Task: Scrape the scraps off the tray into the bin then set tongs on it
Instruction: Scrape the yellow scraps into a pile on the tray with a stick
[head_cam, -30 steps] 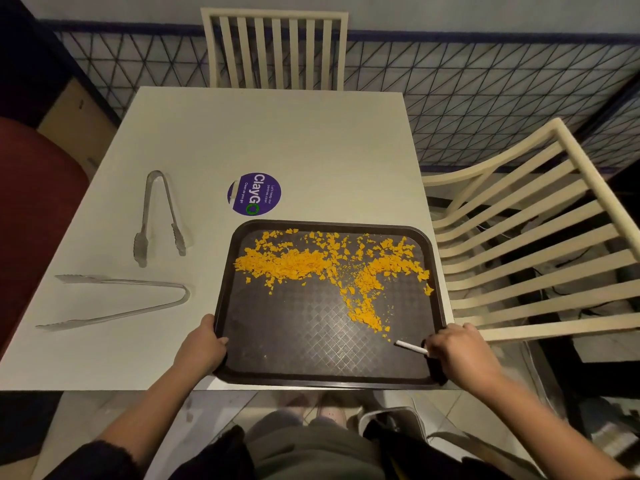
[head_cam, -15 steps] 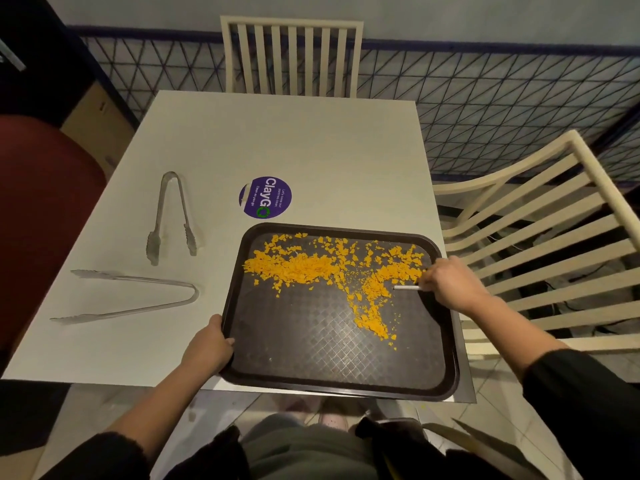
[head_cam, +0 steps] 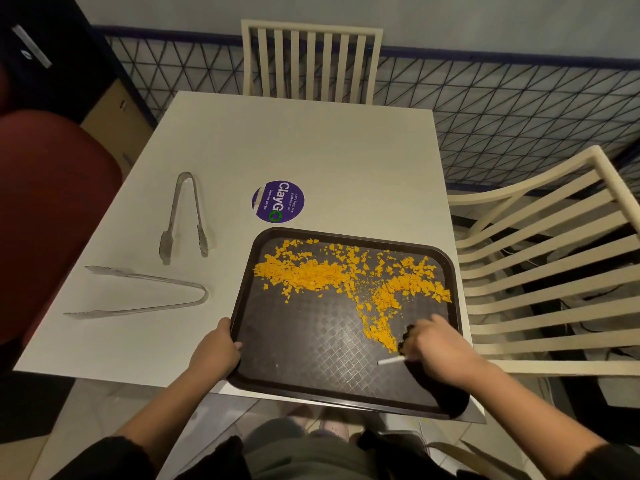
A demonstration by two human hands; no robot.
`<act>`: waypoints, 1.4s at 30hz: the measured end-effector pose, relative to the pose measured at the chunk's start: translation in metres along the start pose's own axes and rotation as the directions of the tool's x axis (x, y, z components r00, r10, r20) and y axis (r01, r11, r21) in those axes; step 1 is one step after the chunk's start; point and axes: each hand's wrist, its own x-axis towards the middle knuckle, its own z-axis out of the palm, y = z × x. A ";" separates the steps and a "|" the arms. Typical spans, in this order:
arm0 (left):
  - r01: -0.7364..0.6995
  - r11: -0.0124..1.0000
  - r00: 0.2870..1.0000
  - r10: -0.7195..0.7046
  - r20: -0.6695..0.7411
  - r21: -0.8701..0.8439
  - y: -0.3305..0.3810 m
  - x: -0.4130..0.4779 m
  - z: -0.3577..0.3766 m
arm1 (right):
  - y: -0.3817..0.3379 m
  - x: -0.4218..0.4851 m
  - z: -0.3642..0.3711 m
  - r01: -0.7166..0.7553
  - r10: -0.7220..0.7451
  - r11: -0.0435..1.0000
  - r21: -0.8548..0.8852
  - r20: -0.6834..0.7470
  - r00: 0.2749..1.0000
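Scraping step in hand: we draw the orange scraps toward the near edge of the dark tray.

Nearest on the dark brown textured plastic tray (head_cam: 311,341), our left hand (head_cam: 214,351) clasps its near-left rim, and our right hand (head_cam: 433,344) is closed around a small white-tipped, dark-handled scraper (head_cam: 391,361) just by the near end of the crumb trail. Farther up the tray, the orange crumbled scraps (head_cam: 311,275) spread across its far half, none yet off. The tray's near edge overhangs the white table (head_cam: 311,150); we cannot see a bin. We judge the next move calls for more sweeps toward that edge. Left of the tray lie the long thin metal tongs (head_cam: 138,292) and, farther, the short metal tongs (head_cam: 183,216), untouched.
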 end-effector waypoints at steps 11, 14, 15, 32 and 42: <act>0.005 1.000 1.000 -0.005 0.005 -0.009 0.000 -0.001 -0.001 | 0.045 0.073 -0.044 -0.266 0.259 0.959 -0.094 -0.076 0.963; 0.006 1.000 1.000 -0.006 0.003 -0.014 -0.001 -0.001 -0.001 | 0.032 0.056 -0.056 -0.253 0.252 0.967 -0.044 -0.019 0.967; 0.004 1.000 1.000 -0.004 0.002 -0.016 -0.001 -0.001 -0.001 | 0.022 0.046 -0.056 -0.227 0.228 0.974 -0.012 0.015 0.974; -0.008 1.000 1.000 0.008 0.000 -0.005 -0.001 0.000 0.001 | -0.002 0.084 -0.055 -0.317 0.312 0.947 -0.052 -0.082 0.946; 0.009 1.000 1.000 -0.009 0.003 -0.008 -0.001 0.000 0.001 | -0.050 0.061 -0.036 -0.222 0.220 0.975 0.022 0.058 0.974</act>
